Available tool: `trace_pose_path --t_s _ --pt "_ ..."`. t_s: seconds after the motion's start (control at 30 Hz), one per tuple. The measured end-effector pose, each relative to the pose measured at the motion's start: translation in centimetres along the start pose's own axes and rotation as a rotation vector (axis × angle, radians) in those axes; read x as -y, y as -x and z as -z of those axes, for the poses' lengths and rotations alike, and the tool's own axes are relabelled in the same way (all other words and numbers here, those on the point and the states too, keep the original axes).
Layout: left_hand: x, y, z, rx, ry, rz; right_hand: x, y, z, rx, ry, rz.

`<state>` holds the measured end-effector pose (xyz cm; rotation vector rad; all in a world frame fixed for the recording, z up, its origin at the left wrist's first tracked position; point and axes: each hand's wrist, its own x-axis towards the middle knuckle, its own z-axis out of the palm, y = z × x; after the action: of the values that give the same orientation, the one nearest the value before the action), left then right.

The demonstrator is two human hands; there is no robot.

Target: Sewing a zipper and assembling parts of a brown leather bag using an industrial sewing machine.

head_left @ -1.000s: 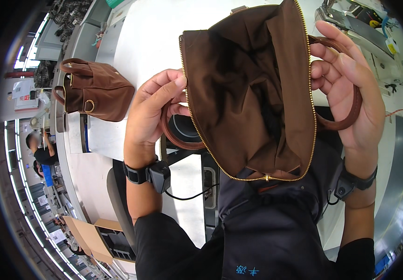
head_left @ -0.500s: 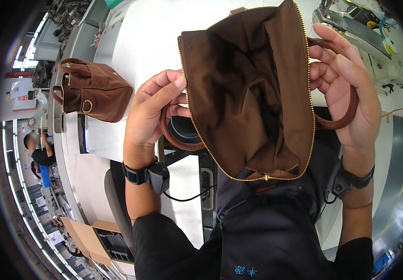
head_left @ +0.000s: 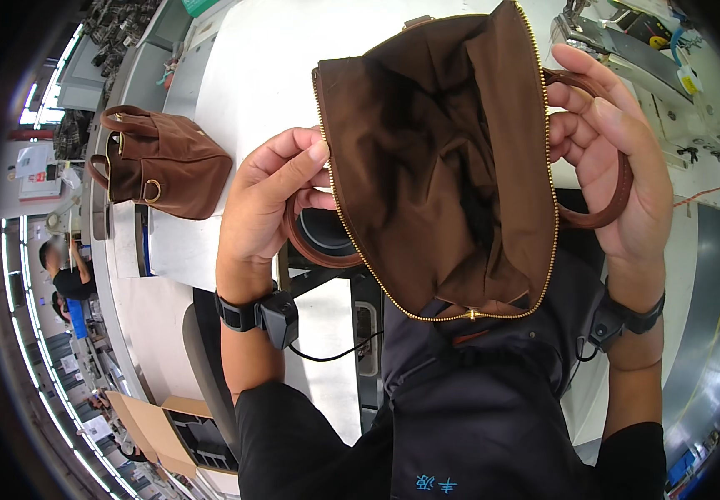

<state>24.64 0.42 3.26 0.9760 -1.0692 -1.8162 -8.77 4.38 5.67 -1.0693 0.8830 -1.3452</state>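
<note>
A brown handbag [head_left: 427,167] is held up in front of me with its mouth spread wide, showing a creased brown lining. A gold zipper runs round the rim, and its pull [head_left: 473,314] sits at the near end. My left hand [head_left: 281,179] pinches the left rim between thumb and fingers; a rolled handle [head_left: 327,257] loops below it. On the other side, my right hand [head_left: 610,142] is closed on the right rim, its fingers inside the right handle [head_left: 618,196]. The fingertips there are partly hidden behind the rim. The bag's outside is mostly out of sight.
A second brown handbag [head_left: 168,162] with a gold ring lies on the white table [head_left: 268,75] to the left. A sewing machine [head_left: 618,42] stands at the far right. An opened cardboard box [head_left: 156,429] is at the lower left. Another person [head_left: 72,271] is in the left background.
The view has shifted very slightly, so everything sits a little further left. Both hands keep the same hold on the handbag.
</note>
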Motion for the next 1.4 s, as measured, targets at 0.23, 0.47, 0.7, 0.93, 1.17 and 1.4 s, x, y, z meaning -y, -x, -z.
trace_pose_path --t_s 0.23,0.47,0.7,0.93,1.17,1.4 --pt "-0.1 0.0 -0.7 0.007 -0.017 -0.001 0.0 0.0 0.7 0.001 0.01 0.002" --pt "-0.6 1.2 -3.1 -0.195 -0.422 -0.029 -0.8 0.2 2.5 0.003 -0.104 0.013" --pt "-0.8 1.2 -4.6 -0.059 -0.62 -0.198 -2.0 0.3 6.6 -0.038 -0.103 -0.009" --pt "-0.8 1.1 -5.5 -0.068 -0.695 -0.229 -2.5 0.3 7.3 -0.093 -0.11 -0.041" --pt "-4.7 1.8 -4.9 -0.249 -0.459 -0.264 -1.4 -0.3 4.8 -0.096 -0.167 -0.066" --pt "-6.6 -0.8 -1.9 -0.189 -0.573 -0.031 -4.0 -2.9 2.7 -0.044 -0.154 -0.119"
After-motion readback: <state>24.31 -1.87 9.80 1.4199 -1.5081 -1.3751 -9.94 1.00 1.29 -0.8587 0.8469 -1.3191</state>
